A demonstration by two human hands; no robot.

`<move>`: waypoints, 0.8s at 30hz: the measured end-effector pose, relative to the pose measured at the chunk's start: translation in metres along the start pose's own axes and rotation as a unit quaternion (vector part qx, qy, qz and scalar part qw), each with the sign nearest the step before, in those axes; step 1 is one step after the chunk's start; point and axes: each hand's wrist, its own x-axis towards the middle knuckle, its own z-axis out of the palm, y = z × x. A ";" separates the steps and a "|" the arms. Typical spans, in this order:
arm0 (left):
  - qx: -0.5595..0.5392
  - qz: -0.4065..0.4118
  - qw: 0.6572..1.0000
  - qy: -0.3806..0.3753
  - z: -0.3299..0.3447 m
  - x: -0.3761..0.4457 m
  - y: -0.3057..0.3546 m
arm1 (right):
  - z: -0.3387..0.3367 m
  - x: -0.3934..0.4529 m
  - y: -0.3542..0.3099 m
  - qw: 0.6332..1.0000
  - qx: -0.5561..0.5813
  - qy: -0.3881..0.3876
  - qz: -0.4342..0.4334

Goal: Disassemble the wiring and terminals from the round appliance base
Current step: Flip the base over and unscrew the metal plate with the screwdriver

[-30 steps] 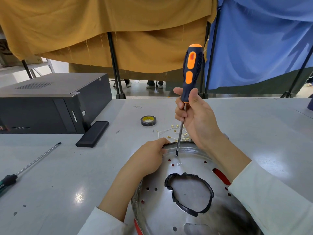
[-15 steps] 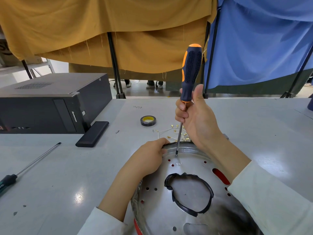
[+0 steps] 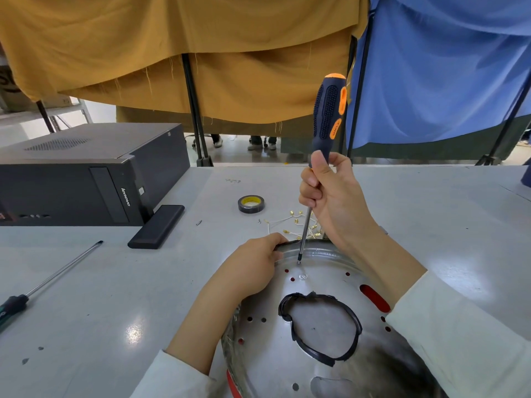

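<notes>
The round metal appliance base [image 3: 321, 366] lies in front of me, shiny, with small holes and a central opening ringed in black tape. My left hand [image 3: 253, 265] grips its far left rim. My right hand [image 3: 330, 196] holds an upright screwdriver [image 3: 327, 110] with a dark blue and orange handle; its tip sits on a screw near the far rim of the base. Behind the base lies a loose bundle of white wires with brass terminals [image 3: 293, 225].
A roll of black tape [image 3: 250, 203] sits beyond the wires. A black Lenovo computer case [image 3: 86, 173] and a flat black panel [image 3: 156, 226] stand at the left. A second screwdriver [image 3: 48, 285] lies on the grey table at the far left. Cloth curtains hang behind.
The screwdriver handle has turned in my right hand, its orange inlays now facing right, and my fingers have shifted on it. My left hand has stayed on the rim.
</notes>
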 end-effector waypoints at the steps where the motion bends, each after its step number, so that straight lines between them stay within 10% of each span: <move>1: 0.001 0.001 1.000 0.000 0.000 0.000 0.000 | -0.001 0.000 0.000 1.000 0.005 0.001 -0.003; 24: 0.008 0.007 1.000 0.004 0.000 0.001 -0.001 | -0.002 0.002 0.002 1.000 0.004 -0.014 0.003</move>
